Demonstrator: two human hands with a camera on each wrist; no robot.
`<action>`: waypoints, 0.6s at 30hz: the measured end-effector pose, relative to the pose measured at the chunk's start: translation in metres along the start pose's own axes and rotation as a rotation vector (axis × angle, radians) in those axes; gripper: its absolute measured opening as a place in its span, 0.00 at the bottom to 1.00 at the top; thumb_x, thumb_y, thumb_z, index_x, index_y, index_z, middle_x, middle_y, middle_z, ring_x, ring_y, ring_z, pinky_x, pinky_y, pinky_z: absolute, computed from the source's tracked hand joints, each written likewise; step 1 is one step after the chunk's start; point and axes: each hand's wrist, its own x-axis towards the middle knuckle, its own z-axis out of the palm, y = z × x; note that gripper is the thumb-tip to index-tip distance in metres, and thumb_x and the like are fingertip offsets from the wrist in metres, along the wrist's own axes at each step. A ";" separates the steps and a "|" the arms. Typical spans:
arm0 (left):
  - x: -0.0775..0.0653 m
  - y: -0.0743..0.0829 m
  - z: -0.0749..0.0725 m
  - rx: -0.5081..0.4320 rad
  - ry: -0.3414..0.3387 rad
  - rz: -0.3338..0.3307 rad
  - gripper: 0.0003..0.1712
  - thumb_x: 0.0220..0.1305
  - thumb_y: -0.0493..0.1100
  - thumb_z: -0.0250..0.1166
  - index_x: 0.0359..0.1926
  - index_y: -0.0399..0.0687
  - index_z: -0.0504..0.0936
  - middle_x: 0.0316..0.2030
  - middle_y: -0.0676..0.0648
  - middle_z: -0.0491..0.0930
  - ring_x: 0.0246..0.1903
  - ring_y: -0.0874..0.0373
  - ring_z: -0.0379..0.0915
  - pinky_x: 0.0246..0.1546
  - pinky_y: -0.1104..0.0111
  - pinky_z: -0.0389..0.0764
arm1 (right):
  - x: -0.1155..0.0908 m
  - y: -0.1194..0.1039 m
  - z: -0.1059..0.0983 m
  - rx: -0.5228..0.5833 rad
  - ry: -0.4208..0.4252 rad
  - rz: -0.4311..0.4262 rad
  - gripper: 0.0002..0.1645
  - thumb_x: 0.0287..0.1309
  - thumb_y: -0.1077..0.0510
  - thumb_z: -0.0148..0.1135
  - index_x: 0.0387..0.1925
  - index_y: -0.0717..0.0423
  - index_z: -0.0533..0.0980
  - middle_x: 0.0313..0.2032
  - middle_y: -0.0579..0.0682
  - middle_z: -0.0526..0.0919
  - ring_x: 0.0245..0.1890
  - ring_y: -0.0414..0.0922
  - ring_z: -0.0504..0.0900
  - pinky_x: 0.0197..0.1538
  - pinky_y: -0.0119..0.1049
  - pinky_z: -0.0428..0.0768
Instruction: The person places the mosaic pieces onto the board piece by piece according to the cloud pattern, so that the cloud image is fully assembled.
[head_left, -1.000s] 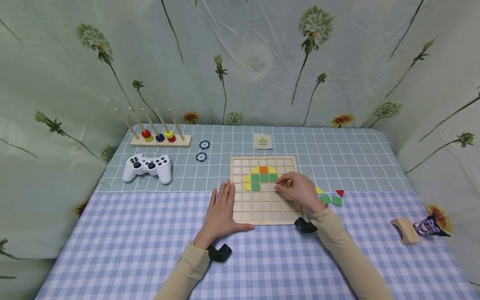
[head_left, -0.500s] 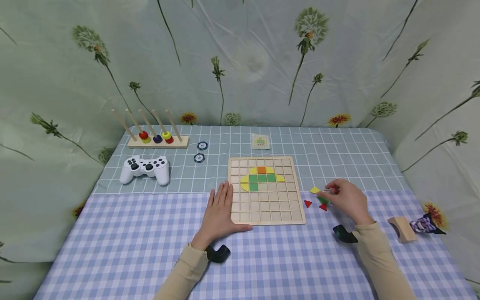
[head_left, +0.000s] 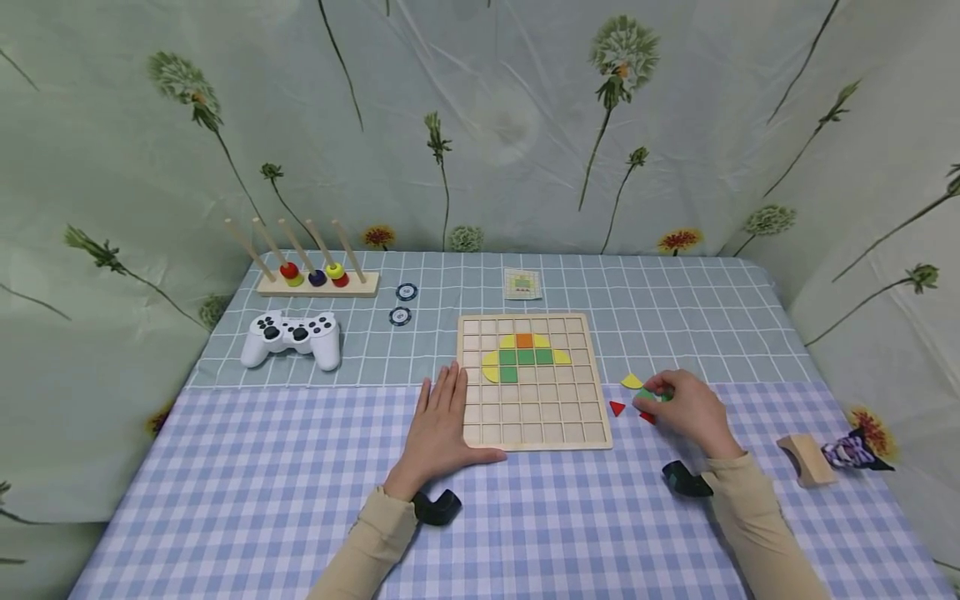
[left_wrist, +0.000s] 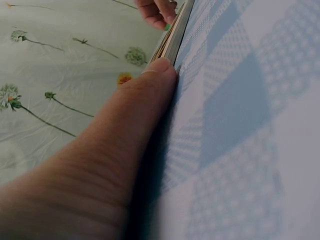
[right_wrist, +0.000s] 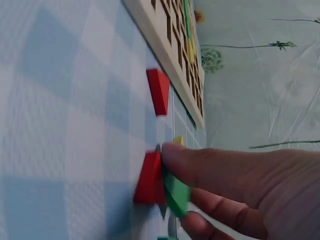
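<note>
A wooden grid board [head_left: 536,417] lies flat on the cloth, with green, yellow and one orange tile [head_left: 524,341] set in its upper cells. My left hand [head_left: 437,429] rests at the board's left edge, fingers straight and thumb along the near edge. To the right of the board, my right hand [head_left: 693,412] pinches a green square tile [right_wrist: 176,192] between thumb and fingers. Close by lie two red triangle tiles, one red triangle [right_wrist: 159,91] nearer the board and another red triangle [right_wrist: 149,180] beside the thumb. A yellow rounded tile [head_left: 632,381] lies just behind them.
At the back left stand a peg rack [head_left: 318,286] with coloured beads, a white game controller [head_left: 292,337] and two chips [head_left: 401,316]. A pattern card [head_left: 522,284] lies behind the board. Far right are a wooden arch block [head_left: 808,461] and a small purple-patterned object [head_left: 853,451].
My right hand has left the board's right side, where a yellow tile now shows, and gone right to the loose tiles, taking hold of a green one. The left hand stays in place.
</note>
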 end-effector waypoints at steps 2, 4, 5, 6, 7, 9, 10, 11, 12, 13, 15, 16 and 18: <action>0.000 0.000 0.000 0.004 -0.003 -0.003 0.78 0.36 0.86 0.55 0.73 0.37 0.40 0.73 0.40 0.38 0.72 0.48 0.28 0.68 0.54 0.31 | 0.001 0.000 0.001 0.018 -0.005 -0.011 0.16 0.48 0.52 0.71 0.36 0.58 0.79 0.33 0.53 0.80 0.30 0.48 0.75 0.28 0.40 0.69; 0.000 0.000 0.001 0.007 0.000 -0.002 0.78 0.36 0.86 0.54 0.73 0.36 0.40 0.73 0.40 0.38 0.72 0.48 0.28 0.68 0.54 0.31 | 0.002 -0.001 0.003 0.034 -0.006 -0.023 0.15 0.49 0.54 0.71 0.36 0.57 0.78 0.32 0.51 0.81 0.26 0.45 0.74 0.27 0.38 0.68; 0.000 0.000 0.001 0.009 0.003 -0.001 0.78 0.36 0.86 0.54 0.73 0.36 0.41 0.73 0.40 0.38 0.72 0.48 0.29 0.68 0.54 0.31 | 0.001 -0.002 0.003 0.042 -0.006 -0.028 0.14 0.49 0.55 0.71 0.35 0.57 0.77 0.31 0.50 0.81 0.25 0.44 0.73 0.25 0.37 0.67; 0.000 0.000 0.001 0.009 0.009 0.003 0.78 0.36 0.86 0.55 0.73 0.36 0.41 0.73 0.39 0.39 0.72 0.47 0.29 0.68 0.54 0.32 | 0.001 -0.003 0.003 0.049 -0.004 -0.035 0.13 0.49 0.56 0.70 0.35 0.56 0.77 0.30 0.49 0.80 0.22 0.43 0.73 0.24 0.37 0.66; 0.000 0.000 0.001 0.006 0.011 0.004 0.78 0.36 0.86 0.55 0.73 0.36 0.41 0.73 0.39 0.39 0.72 0.47 0.29 0.68 0.54 0.32 | 0.001 -0.005 0.003 0.056 0.000 -0.044 0.12 0.49 0.57 0.70 0.34 0.56 0.76 0.29 0.48 0.80 0.21 0.42 0.72 0.24 0.37 0.66; 0.000 0.000 0.001 0.004 0.017 0.005 0.78 0.36 0.86 0.55 0.73 0.35 0.42 0.73 0.39 0.40 0.72 0.47 0.30 0.68 0.53 0.32 | 0.001 -0.010 0.001 0.075 0.010 -0.067 0.10 0.50 0.58 0.69 0.33 0.55 0.76 0.28 0.47 0.80 0.18 0.41 0.71 0.22 0.36 0.65; 0.000 0.000 0.001 0.005 0.017 0.004 0.78 0.36 0.86 0.55 0.73 0.35 0.42 0.73 0.39 0.40 0.72 0.47 0.30 0.68 0.53 0.32 | 0.001 -0.013 0.001 0.082 0.019 -0.083 0.09 0.50 0.58 0.69 0.33 0.55 0.76 0.27 0.47 0.79 0.18 0.41 0.71 0.21 0.36 0.65; 0.000 0.000 0.001 0.004 0.017 0.003 0.78 0.36 0.86 0.56 0.73 0.35 0.42 0.73 0.39 0.40 0.72 0.47 0.30 0.68 0.54 0.32 | 0.001 -0.016 0.000 0.090 0.027 -0.100 0.09 0.51 0.58 0.69 0.32 0.55 0.76 0.27 0.47 0.80 0.17 0.41 0.70 0.21 0.36 0.65; 0.000 0.000 0.000 0.004 0.016 0.001 0.78 0.36 0.86 0.55 0.73 0.35 0.42 0.73 0.39 0.39 0.72 0.47 0.30 0.68 0.54 0.32 | 0.002 -0.020 0.000 0.102 0.034 -0.115 0.09 0.51 0.58 0.69 0.32 0.55 0.77 0.27 0.47 0.79 0.16 0.41 0.70 0.20 0.36 0.65; 0.000 0.000 0.000 0.004 0.010 -0.003 0.78 0.36 0.86 0.55 0.73 0.36 0.41 0.73 0.40 0.39 0.72 0.48 0.29 0.68 0.54 0.31 | 0.004 -0.024 0.001 0.112 0.040 -0.128 0.09 0.51 0.58 0.69 0.32 0.56 0.77 0.27 0.47 0.79 0.15 0.42 0.70 0.19 0.36 0.65; 0.000 0.000 0.000 0.007 0.002 -0.006 0.78 0.36 0.86 0.55 0.73 0.36 0.41 0.73 0.40 0.38 0.72 0.48 0.29 0.68 0.55 0.31 | 0.007 -0.032 0.003 0.129 0.051 -0.157 0.09 0.51 0.57 0.70 0.31 0.56 0.77 0.27 0.47 0.79 0.15 0.42 0.69 0.18 0.35 0.65; 0.001 0.000 0.000 0.007 -0.003 -0.008 0.78 0.36 0.86 0.54 0.73 0.37 0.40 0.73 0.40 0.38 0.72 0.48 0.28 0.68 0.55 0.30 | 0.010 -0.036 0.005 0.141 0.051 -0.171 0.09 0.50 0.57 0.70 0.30 0.56 0.77 0.26 0.47 0.79 0.15 0.41 0.68 0.18 0.34 0.65; 0.001 0.000 0.000 0.005 -0.010 -0.010 0.78 0.36 0.86 0.54 0.73 0.37 0.40 0.73 0.40 0.37 0.72 0.48 0.28 0.68 0.55 0.30 | 0.015 -0.044 0.011 0.170 0.046 -0.195 0.10 0.49 0.57 0.72 0.29 0.55 0.77 0.25 0.46 0.77 0.15 0.41 0.67 0.18 0.34 0.64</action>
